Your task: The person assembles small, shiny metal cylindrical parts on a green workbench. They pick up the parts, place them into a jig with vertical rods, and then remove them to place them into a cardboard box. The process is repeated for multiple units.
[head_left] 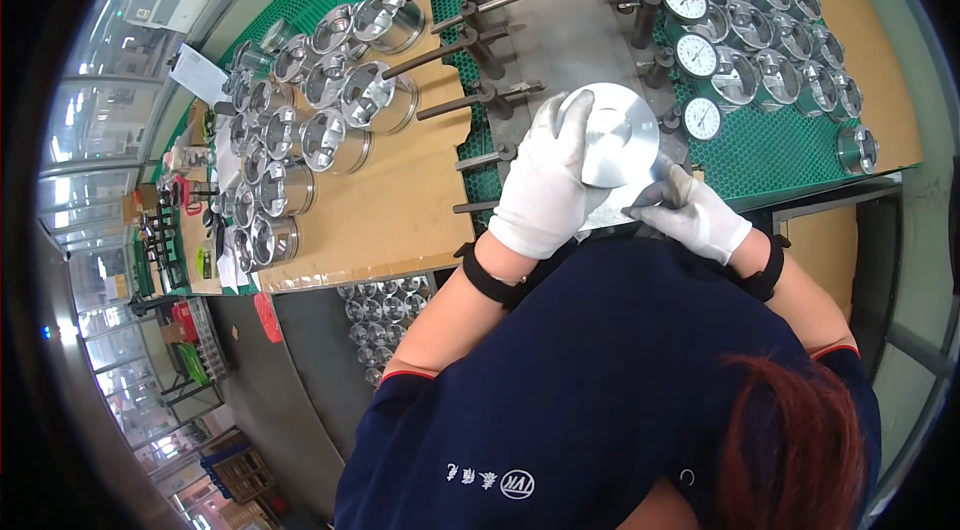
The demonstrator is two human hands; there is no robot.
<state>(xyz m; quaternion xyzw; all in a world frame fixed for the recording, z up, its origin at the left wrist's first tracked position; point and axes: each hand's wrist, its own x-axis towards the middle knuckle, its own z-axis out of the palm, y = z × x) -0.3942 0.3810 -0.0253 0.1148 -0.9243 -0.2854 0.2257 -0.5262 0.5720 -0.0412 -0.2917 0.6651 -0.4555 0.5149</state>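
Both my hands wear white gloves. My left hand [545, 180] wraps around the left side of a shiny metal piston [622, 135], whose flat round top faces up. My right hand [690, 215] touches the piston's lower right edge with its fingers curled. The piston sits over a steel gauge plate [560, 30] fitted with dark posts and levers. Several white dial gauges [695, 55] stand along the plate's right side, close to the piston.
Several finished pistons [345, 100] rest on a cardboard sheet [400, 210] at the left, and more pistons [790, 70] sit on the green mesh mat [770, 145] at the right. Crates and shelves stand on the floor at the far left.
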